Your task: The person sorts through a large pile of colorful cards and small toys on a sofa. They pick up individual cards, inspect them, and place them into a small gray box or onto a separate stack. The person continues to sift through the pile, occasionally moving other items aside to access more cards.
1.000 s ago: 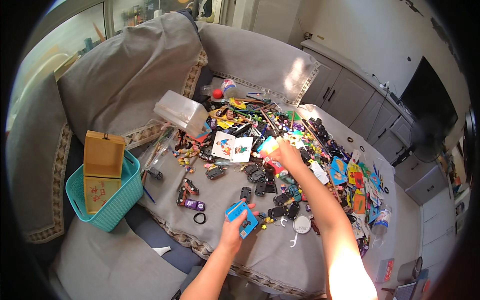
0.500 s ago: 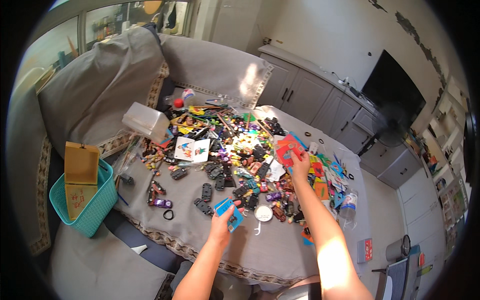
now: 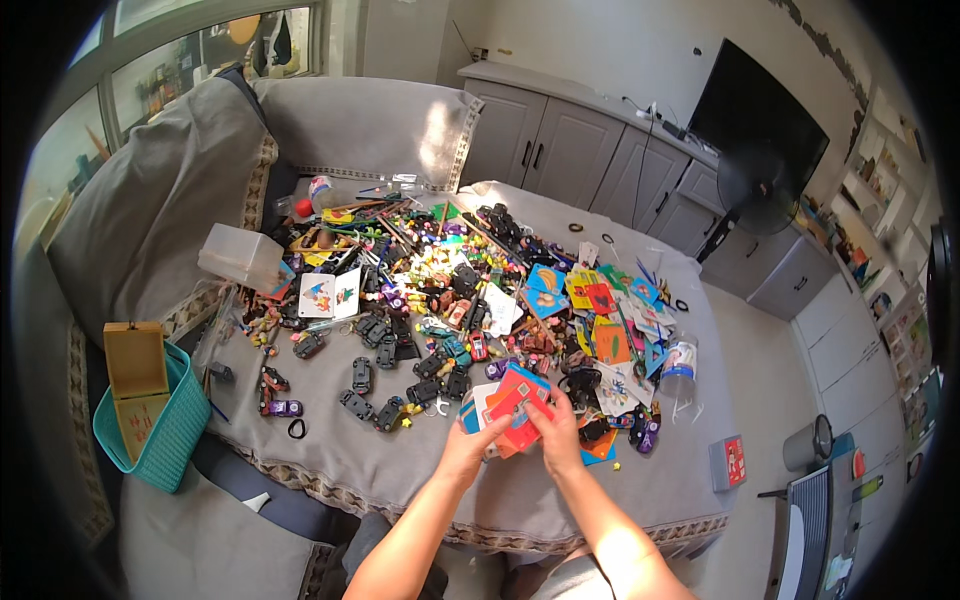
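Near the front of the covered sofa seat, my two hands meet around a fanned stack of cards [image 3: 518, 402], red and orange with some blue and white ones. My left hand [image 3: 472, 447] grips the stack from its left side, thumb on top. On the right edge of the same stack, my right hand [image 3: 556, 432] closes its fingers and thumb. Just beyond lies a wide heap of small toys [image 3: 440, 265]. Dark toy cars [image 3: 362, 374] sit left of the cards, and more loose cards [image 3: 610, 340] are spread to the right.
A teal basket [image 3: 165, 430] with an open wooden box [image 3: 135, 365] stands at the left. A clear plastic tub [image 3: 240, 257] lies tipped beside the heap. A clear jar [image 3: 679, 365] and a small card box [image 3: 728, 463] are on the right. Grey cabinets [image 3: 575, 140] line the back.
My right hand has come back from the heap with red cards and joined my left hand. The red cards now overlap the blue ones. The view has shifted right.
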A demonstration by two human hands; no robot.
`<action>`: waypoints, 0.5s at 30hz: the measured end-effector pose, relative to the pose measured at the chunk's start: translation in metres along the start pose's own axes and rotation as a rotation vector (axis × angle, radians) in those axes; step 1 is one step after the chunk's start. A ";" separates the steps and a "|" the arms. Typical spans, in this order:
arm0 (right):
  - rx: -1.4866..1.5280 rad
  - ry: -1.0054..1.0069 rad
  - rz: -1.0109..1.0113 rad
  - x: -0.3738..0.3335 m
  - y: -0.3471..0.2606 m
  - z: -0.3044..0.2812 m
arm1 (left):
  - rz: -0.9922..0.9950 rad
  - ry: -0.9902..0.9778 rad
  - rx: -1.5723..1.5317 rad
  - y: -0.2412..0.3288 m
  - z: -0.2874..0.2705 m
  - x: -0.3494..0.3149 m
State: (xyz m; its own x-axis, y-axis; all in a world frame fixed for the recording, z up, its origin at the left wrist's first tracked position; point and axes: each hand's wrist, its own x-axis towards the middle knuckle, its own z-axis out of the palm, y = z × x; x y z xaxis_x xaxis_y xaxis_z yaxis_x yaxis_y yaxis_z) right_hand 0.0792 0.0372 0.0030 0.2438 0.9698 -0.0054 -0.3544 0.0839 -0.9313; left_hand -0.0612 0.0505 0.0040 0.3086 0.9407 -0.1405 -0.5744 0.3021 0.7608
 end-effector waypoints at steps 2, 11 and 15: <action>-0.049 0.014 0.021 -0.008 0.019 -0.004 | -0.022 0.014 0.034 -0.010 0.002 0.002; -0.834 0.048 -0.286 -0.005 -0.005 -0.014 | -0.185 -0.083 -0.155 -0.001 0.018 0.000; -1.228 -0.153 -0.477 -0.015 -0.017 -0.011 | -0.197 -0.042 -0.169 -0.011 0.006 0.003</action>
State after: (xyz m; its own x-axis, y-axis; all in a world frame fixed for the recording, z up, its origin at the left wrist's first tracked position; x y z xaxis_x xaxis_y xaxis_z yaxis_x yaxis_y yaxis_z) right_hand 0.0920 0.0188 0.0149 -0.0162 0.9260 0.3772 0.7981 0.2392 -0.5530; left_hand -0.0495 0.0492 -0.0011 0.4558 0.8552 -0.2466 -0.6174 0.5034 0.6045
